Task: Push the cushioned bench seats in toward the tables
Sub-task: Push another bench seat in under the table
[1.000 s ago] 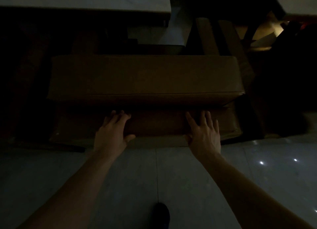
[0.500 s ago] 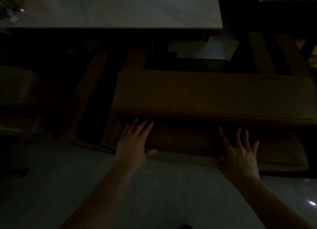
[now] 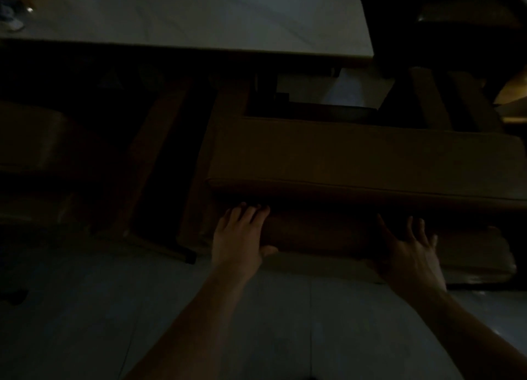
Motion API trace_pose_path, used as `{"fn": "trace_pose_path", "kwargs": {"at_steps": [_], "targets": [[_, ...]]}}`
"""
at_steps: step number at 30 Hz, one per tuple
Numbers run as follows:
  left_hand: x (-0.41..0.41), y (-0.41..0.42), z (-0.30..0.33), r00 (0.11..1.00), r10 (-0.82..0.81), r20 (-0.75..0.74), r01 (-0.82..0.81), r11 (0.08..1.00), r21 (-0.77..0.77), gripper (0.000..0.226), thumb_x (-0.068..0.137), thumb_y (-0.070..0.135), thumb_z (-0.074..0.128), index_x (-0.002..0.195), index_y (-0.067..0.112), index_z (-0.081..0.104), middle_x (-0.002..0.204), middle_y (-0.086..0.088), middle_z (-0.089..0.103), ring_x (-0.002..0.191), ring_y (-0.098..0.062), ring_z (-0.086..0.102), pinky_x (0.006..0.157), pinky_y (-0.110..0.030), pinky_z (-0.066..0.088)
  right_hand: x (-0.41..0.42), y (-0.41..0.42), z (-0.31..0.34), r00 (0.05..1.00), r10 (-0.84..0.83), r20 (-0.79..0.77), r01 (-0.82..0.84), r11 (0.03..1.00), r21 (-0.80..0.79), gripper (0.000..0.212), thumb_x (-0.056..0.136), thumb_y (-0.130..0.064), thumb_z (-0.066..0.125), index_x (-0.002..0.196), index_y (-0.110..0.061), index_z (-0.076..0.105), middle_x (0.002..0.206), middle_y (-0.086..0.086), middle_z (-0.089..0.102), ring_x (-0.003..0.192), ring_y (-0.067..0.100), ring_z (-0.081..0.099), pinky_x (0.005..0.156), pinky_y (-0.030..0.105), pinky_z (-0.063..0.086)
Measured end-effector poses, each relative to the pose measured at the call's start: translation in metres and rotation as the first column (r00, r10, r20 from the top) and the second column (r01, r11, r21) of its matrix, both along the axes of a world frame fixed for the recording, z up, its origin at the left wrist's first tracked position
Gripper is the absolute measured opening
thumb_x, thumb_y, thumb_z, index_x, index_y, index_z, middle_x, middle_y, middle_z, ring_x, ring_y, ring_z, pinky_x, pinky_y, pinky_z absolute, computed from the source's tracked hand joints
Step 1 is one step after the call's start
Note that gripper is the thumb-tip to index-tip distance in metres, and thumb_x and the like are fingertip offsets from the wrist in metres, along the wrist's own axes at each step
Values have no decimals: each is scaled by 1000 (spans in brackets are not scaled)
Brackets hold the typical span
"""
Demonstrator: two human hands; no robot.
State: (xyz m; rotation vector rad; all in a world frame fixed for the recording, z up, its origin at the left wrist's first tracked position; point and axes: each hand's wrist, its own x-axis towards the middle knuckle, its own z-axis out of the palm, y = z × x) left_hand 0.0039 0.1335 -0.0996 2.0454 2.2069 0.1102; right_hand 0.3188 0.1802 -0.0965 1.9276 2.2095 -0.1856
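Straight, spread fingers of the left hand press flat on the near side of the cushioned bench seat. The right hand, fingers splayed, presses the same side further along. The seat sits on the floor, just before the pale table.

The room is so dim that the space under the surface is black to me. The bench seat runs off the right edge of the frame. My left hand has its fingertips lost in the shadow under the cushion's lip. At the upper left, small things are cut off and too blurred to name.
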Motion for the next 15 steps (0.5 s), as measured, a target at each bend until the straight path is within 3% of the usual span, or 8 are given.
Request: {"fn": "trace_pose_path", "kwargs": {"at_steps": [3, 9, 15], "targets": [[-10, -8, 1, 1000, -2, -5, 2, 1000, -8, 82, 79, 68, 59, 149, 36, 28, 146, 9, 41, 138, -22, 28, 107, -41, 30, -9, -10, 0, 1000, -6, 15, 7, 999, -48, 98, 84, -71, 52, 155, -37, -6, 160, 28, 4, 147, 48, -1, 117, 63, 10], [-30, -33, 3, 1000, 2, -22, -3, 999, -34, 82, 79, 70, 57, 149, 37, 28, 146, 9, 41, 139, -23, 28, 106, -43, 32, -26, -37, -5, 998, 11, -55, -12, 1000, -7, 100, 80, -70, 59, 156, -34, 7, 157, 33, 14, 146, 52, 6, 115, 68, 15], [-42, -44, 3, 1000, -7, 14, 8, 1000, -13, 83, 76, 67, 62, 147, 36, 33, 145, 8, 45, 139, -25, 32, 106, -44, 34, -35, -48, -3, 999, 6, -38, -8, 999, -37, 99, 81, -74, 50, 155, -37, -5, 160, 29, 6, 147, 48, 0, 117, 64, 11]]}}
